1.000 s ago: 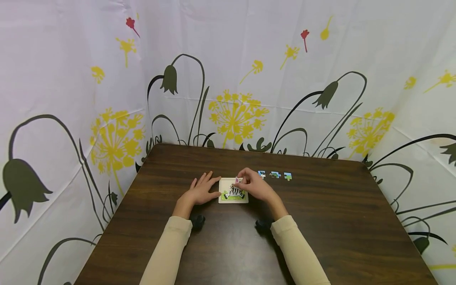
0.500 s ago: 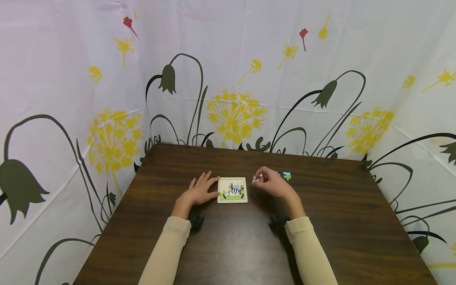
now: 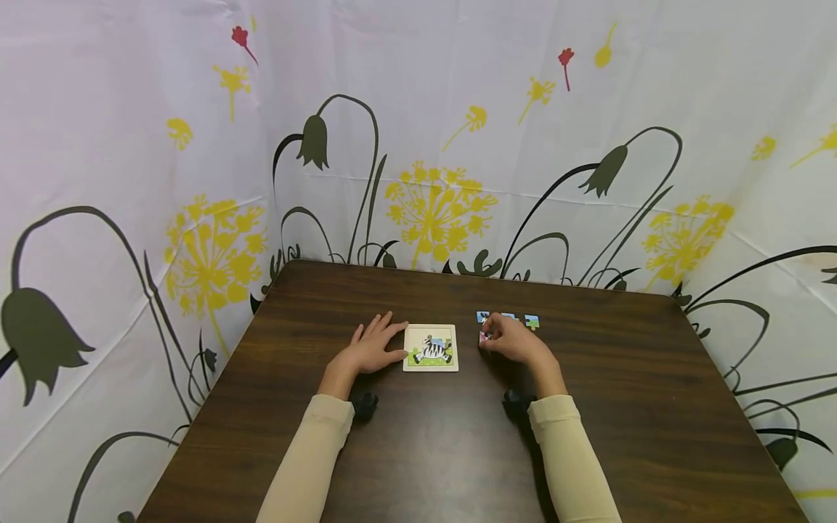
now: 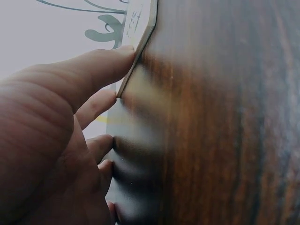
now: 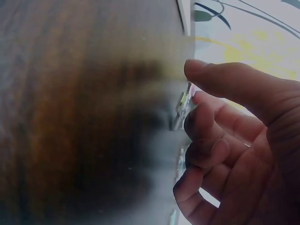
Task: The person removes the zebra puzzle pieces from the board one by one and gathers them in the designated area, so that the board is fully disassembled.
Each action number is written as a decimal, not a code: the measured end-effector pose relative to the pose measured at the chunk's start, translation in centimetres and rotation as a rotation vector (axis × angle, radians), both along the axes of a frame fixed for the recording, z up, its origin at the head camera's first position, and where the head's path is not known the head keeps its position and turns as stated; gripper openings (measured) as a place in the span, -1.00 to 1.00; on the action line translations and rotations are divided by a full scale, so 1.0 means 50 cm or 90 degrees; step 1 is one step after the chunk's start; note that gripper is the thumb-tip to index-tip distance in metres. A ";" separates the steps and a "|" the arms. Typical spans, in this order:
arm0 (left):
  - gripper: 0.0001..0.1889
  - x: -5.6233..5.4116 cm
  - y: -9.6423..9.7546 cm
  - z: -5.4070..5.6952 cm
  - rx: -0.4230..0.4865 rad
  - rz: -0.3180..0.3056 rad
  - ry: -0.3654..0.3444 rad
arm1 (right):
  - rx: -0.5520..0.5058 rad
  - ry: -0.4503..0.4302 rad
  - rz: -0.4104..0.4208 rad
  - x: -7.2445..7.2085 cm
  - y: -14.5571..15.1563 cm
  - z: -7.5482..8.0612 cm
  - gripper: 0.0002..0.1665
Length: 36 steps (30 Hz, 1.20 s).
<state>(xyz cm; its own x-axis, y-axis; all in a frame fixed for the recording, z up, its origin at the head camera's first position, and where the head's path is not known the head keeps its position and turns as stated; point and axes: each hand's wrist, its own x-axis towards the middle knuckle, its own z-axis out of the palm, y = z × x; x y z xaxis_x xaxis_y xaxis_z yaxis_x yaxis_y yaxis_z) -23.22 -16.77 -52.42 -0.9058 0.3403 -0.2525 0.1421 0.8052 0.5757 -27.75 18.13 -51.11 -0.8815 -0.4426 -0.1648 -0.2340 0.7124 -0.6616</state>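
A square wooden puzzle board (image 3: pixel 408 369) with a zebra picture lies on the table, its upper part partly bare wood. My left hand (image 3: pixel 366 354) rests spread on the table, thumb and index finger touching the board's left edge. In the left wrist view the thumb (image 4: pixel 110 63) meets the rim of that board (image 4: pixel 150 23). To the right of the board, my right hand (image 3: pixel 516 341) pinches a pink puzzle piece (image 3: pixel 484 337) low over the table. The right wrist view has the piece (image 5: pixel 182 105) tilted between thumb and fingers; whether it touches the table is unclear.
Behind the right hand lies a row of loose puzzle pieces: one with zebra stripes (image 3: pixel 482 317), one partly hidden by the hand (image 3: pixel 508 316), and a blue-green one (image 3: pixel 532 321). The brown wooden table (image 3: pixel 431 450) ends at a flowered curtain (image 3: pixel 418 131).
The right hand has lifted the pink puzzle piece off the board and carried it right, to the table just before the loose pieces. The left hand has stayed at the board's edge.
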 end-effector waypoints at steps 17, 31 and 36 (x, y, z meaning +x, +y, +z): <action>-0.25 0.019 0.003 0.020 0.003 0.008 0.004 | -0.011 0.000 -0.002 -0.009 0.028 -0.025 -0.69; -0.21 -0.002 -0.006 -0.003 0.007 -0.011 0.015 | -0.043 0.005 -0.009 -0.011 0.040 -0.031 -0.74; -0.22 0.003 -0.002 0.005 0.003 -0.006 0.004 | -0.051 0.004 -0.005 -0.011 0.041 -0.031 -0.71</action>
<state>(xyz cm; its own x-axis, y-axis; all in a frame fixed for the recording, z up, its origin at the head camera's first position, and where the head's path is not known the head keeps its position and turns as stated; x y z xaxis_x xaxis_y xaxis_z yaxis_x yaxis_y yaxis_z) -23.07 -16.90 -52.16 -0.9042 0.3495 -0.2453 0.1526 0.8010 0.5788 -28.29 20.16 -52.66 -0.8861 -0.4466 -0.1237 -0.2327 0.6597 -0.7146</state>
